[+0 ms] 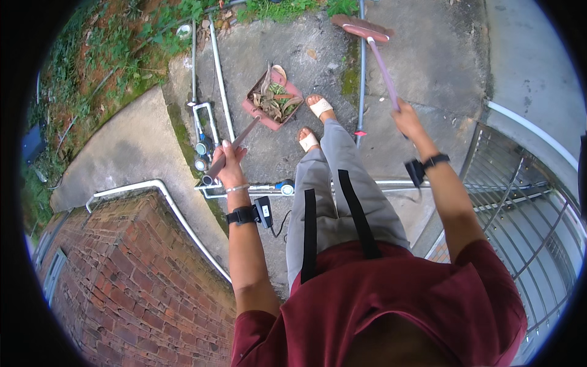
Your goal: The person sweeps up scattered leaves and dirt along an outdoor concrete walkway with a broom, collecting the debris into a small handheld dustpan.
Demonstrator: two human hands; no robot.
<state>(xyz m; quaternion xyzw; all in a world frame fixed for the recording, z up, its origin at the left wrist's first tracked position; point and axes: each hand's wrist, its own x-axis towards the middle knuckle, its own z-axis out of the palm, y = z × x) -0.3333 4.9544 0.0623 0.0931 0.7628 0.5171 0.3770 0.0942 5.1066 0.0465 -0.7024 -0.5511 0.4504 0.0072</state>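
Observation:
My left hand (230, 164) grips the brownish tube handle of a pink long-handled dustpan (276, 124), whose pan is in front of my feet. Dry brown leaves (270, 103) and some green plant bits fill the pan. Out to the right, my right hand (409, 120) is closed around the lilac handle of a broom (369, 32). The broom's pink head with brown bristles points away from me, near a grey pipe. Whether the bristles touch the ground, I cannot tell.
White pipes (220, 78) with water meters (201, 149) run along the concrete at left. A grey pipe (362, 82) crosses the ground at right. A brick wall (137, 275) rises at lower left, a metal-barred grille (513, 206) at right. Green plants (119, 55) cover a bank at upper left.

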